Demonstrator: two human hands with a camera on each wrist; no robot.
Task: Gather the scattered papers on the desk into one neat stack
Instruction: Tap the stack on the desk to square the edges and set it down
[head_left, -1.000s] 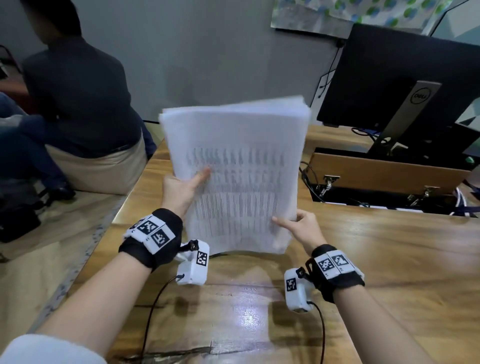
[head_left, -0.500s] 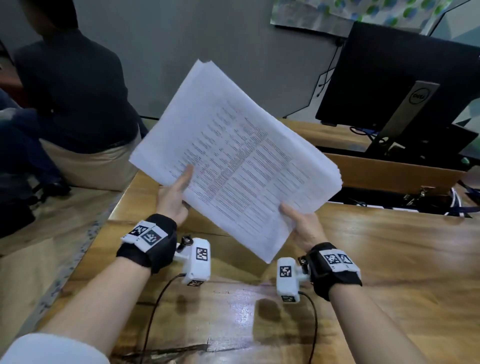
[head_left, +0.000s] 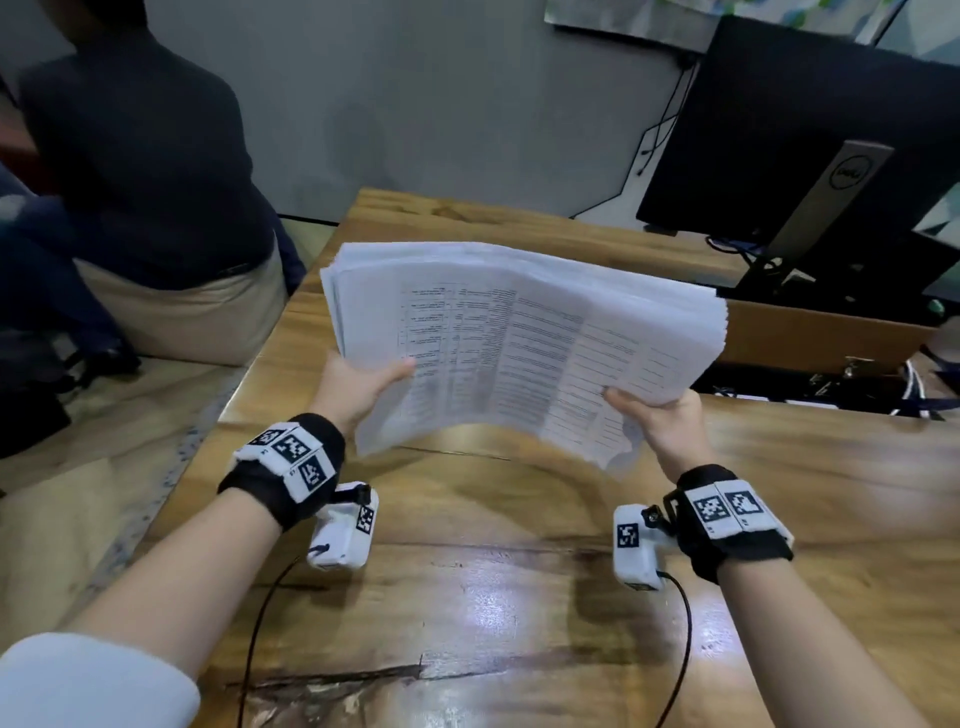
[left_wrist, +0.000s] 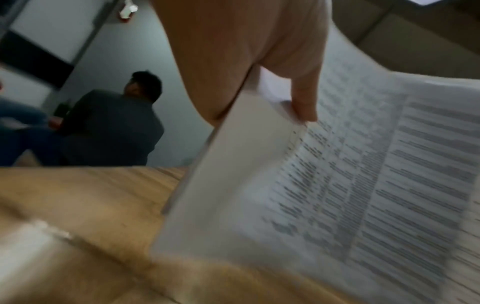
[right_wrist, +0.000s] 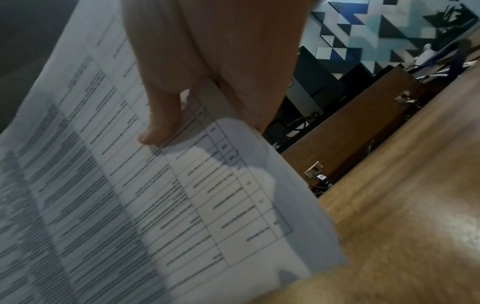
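Observation:
A thick stack of white printed papers (head_left: 524, 343) hangs above the wooden desk (head_left: 498, 582), lying landscape and bowed upward in the middle. My left hand (head_left: 363, 387) grips its left short edge, thumb on top. My right hand (head_left: 660, 415) grips the right short edge the same way. In the left wrist view the thumb presses on the papers (left_wrist: 337, 185) near my left hand (left_wrist: 259, 61). The right wrist view shows my right hand (right_wrist: 207, 61) pinching the papers (right_wrist: 130, 195), whose table print is readable. The fingers under the stack are hidden.
A black monitor (head_left: 810, 140) on its stand is at the back right, with an open cable tray (head_left: 831, 384) and wires behind the desk. A person in a dark top (head_left: 140, 171) sits at the left, beyond the desk's edge.
The stack went from upright to tilted diagonally, and now lies nearly flat and landscape, lower over the desk. Both hands kept hold and moved apart to its short edges.

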